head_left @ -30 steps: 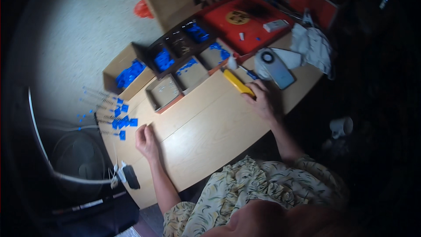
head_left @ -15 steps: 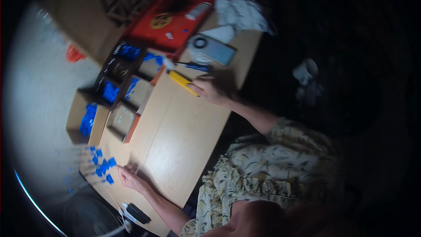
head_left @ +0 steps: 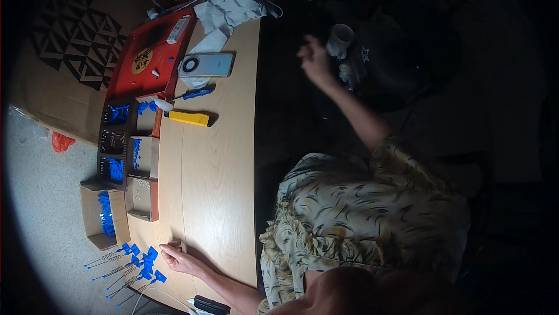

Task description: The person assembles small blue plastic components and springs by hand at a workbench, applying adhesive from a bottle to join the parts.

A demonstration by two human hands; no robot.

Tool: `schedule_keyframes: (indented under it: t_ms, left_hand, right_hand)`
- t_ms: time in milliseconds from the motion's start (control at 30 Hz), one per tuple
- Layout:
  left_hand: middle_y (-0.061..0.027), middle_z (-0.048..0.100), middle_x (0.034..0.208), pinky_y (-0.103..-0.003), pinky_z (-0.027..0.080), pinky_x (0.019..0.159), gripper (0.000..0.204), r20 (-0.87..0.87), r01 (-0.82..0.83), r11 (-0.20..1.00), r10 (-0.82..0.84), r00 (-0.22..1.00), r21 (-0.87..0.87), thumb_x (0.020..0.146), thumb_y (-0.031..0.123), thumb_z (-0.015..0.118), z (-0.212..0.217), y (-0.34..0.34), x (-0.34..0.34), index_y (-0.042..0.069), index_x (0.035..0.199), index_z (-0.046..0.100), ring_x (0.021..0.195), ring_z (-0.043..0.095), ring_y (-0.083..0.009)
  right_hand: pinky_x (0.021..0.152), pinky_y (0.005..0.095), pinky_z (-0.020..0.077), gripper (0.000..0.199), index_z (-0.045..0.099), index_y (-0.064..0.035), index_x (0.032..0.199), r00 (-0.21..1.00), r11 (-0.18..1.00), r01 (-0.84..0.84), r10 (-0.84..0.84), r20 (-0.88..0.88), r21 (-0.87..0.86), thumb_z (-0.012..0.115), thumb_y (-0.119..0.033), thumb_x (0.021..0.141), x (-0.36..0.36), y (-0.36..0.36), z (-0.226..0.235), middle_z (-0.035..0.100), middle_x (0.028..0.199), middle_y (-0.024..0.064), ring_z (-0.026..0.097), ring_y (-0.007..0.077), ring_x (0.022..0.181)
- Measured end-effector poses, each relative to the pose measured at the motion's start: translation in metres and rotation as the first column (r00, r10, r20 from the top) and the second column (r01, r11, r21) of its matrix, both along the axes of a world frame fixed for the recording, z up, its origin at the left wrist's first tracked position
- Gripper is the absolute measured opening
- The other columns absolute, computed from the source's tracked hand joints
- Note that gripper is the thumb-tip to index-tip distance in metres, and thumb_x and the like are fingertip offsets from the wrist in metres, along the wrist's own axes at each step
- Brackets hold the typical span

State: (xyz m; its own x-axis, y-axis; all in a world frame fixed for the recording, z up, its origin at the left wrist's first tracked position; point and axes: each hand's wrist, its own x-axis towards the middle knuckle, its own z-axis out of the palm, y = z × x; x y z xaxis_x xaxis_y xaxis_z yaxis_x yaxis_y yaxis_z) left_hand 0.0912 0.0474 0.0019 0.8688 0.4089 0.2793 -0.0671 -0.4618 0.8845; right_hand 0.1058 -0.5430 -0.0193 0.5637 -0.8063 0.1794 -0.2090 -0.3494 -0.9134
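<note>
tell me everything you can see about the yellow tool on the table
The yellow tool is a long, flat, bar-shaped thing with what looks like a plastic body and a dark tip at its right end. It lies flat on the light wooden table, roughly crosswise, just below a blue-handled screwdriver and right of the small cardboard boxes. Nothing visibly touches it but the table. Both hands are away: the left hand rests by the blue pieces, and the right hand is off the table near a white cup.
</note>
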Motion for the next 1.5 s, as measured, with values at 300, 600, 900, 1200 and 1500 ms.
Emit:
schedule_keyframes:
  t_ms: [300,600,900,1200,1500]
  left_hand:
    - [-0.005,0.055,0.069,-0.032,0.043,0.07,0.051,0.004,0.116,0.993,-0.116,0.993,0.024,0.108,0.036,0.058,-0.012,0.003,0.003,0.001,0.071,0.052,0.069,0.046,-0.014]
    - [-0.0036,0.055,0.068,-0.028,0.042,0.063,0.049,0.008,0.069,0.996,-0.07,0.998,0.051,0.108,0.033,0.058,-0.015,0.008,0.005,0.002,0.07,0.051,0.067,0.047,-0.0098]
    - [-0.0044,0.061,0.077,-0.027,0.044,0.06,0.033,0.172,0.124,0.974,-0.157,0.972,0.188,0.107,0.02,0.058,-0.002,-0.019,0.006,0.001,0.081,0.061,0.066,0.051,-0.011]
    - [-0.002,0.073,0.11,-0.035,0.052,0.087,0.021,0.315,0.106,0.463,-0.735,0.601,0.88,0.084,0.005,0.077,0.152,-0.197,0.011,0.012,0.104,0.078,0.103,0.07,-0.0228]
    - [0.0062,0.048,0.157,-0.047,0.027,0.118,0.05,0.152,0.136,0.271,-0.814,0.56,0.953,0.088,0.025,0.072,0.186,-0.267,0.009,0.032,0.137,0.065,0.15,0.038,-0.0226]
  right_hand:
    - [0.08,0.0436,0.0646,0.034,0.053,-0.002,0.137,0.943,0.617,0.305,-0.305,-0.137,0.726,0.044,-0.019,0.109,-0.054,-0.187,-0.071,0.066,0.123,0.0189,0.07,0.0313,0.1]
    - [0.099,0.0511,0.0574,0.035,0.049,-0.0029,0.14,0.971,0.332,0.124,-0.235,-0.045,0.935,0.054,-0.009,0.105,-0.04,-0.193,-0.11,0.05,0.139,0.0177,0.056,0.0383,0.12]
    - [0.095,0.044,0.0578,0.035,0.055,-0.003,0.134,0.98,0.653,-0.17,0.033,0.196,0.738,0.06,-0.023,0.106,-0.03,-0.151,-0.061,0.06,0.127,0.0147,0.065,0.0277,0.111]
    - [0.085,0.0359,0.0579,0.036,0.059,0.0002,0.124,0.633,0.448,-0.734,0.723,0.277,0.511,0.053,-0.032,0.108,-0.027,-0.01,0.121,0.07,0.111,0.0165,0.07,0.0222,0.099]
    - [0.083,0.0359,0.0586,0.038,0.066,0.0021,0.114,0.07,-0.087,-0.887,0.946,0.318,0.454,0.058,-0.034,0.106,-0.035,0.088,0.171,0.071,0.104,0.0124,0.072,0.0204,0.094]
